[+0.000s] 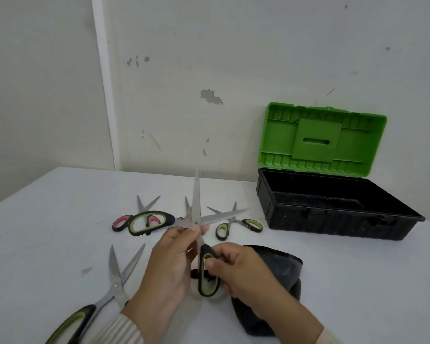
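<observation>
Now left hand pinches open scissors, right hand grips their handle.

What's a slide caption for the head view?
Left hand and right hand hold open scissors above a table with spare scissors, dark cloth, open toolbox.

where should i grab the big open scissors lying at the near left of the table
Take the big open scissors by the black-and-green handle loop, coming from the near left edge of the table. Their blades are splayed open and point away toward the wall, so the handle end is the safe, closest part. The second handle is mostly hidden by the left sleeve.
</observation>
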The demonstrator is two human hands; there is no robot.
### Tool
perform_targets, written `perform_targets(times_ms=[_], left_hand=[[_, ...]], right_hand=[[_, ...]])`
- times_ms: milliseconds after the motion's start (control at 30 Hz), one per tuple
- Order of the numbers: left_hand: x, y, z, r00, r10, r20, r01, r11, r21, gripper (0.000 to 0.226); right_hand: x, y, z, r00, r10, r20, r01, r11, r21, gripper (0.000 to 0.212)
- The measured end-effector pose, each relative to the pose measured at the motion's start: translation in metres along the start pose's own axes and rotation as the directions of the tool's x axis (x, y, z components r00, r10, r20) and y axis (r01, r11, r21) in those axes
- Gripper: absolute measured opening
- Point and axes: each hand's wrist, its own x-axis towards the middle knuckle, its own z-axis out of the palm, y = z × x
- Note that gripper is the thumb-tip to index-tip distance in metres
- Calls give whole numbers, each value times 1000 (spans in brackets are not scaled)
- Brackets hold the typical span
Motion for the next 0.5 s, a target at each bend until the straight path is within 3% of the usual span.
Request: perform_targets(times_ms=[200,333,500], left_hand=[[16,18,-19,997,-36,-68,18,965,-260,12],[10,10,-17,998,-51,28,53,996,-75,12],[-11,-13,4,959,-176,222,152,981,121,22]], right_hand=[[0,4,-30,997,54,-59,-53,998,16,12],[1,5,-35,990,29,-136,-16,996,90,15],[4,11,-27,983,38,-181,12,962,272,13]])
